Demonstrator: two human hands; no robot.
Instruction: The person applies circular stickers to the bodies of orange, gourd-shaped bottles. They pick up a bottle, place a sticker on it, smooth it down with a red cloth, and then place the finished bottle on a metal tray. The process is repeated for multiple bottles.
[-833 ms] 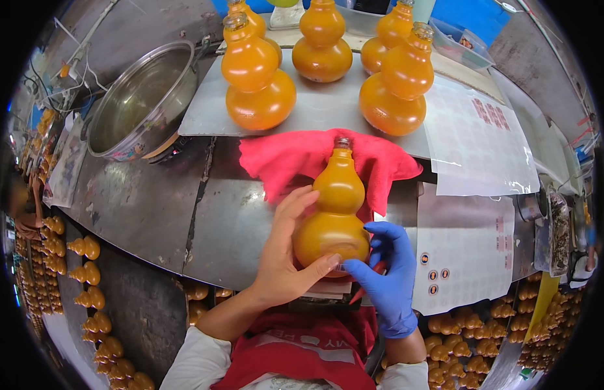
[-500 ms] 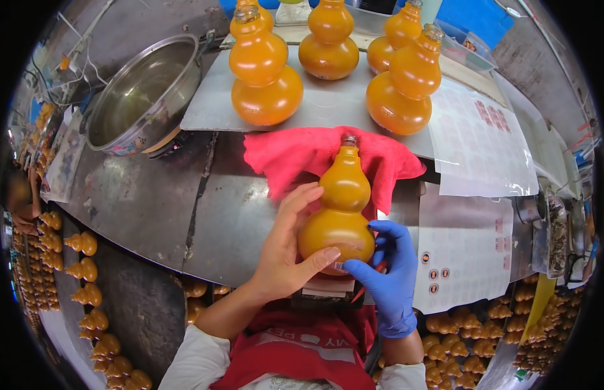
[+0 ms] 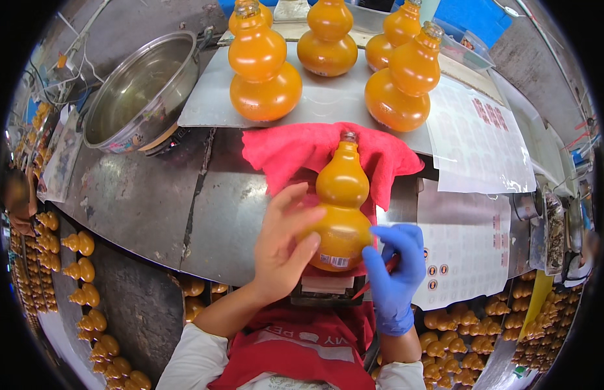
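An orange gourd-shaped bottle (image 3: 341,208) lies on a pink cloth (image 3: 295,153) on the metal worktable (image 3: 152,201), its neck pointing away from me. My left hand (image 3: 285,250), bare, cups the bottle's fat lower bulb from the left, the thumb pressed on its front. My right hand (image 3: 393,273), in a blue glove, touches the bulb's right side and pinches a thin red tool (image 3: 380,276) between its fingers. A small label shows at the bottle's base.
Several more orange gourd bottles (image 3: 263,71) stand upright on a grey board (image 3: 328,104) behind the cloth. A steel pot (image 3: 136,91) sits at the back left. Sticker sheets (image 3: 468,250) lie to the right. Many small orange gourds (image 3: 77,244) fill trays below the table edge.
The bottle and both hands have stayed nearly in place. My left thumb has shifted slightly across the lower bulb, and the view has dipped a little.
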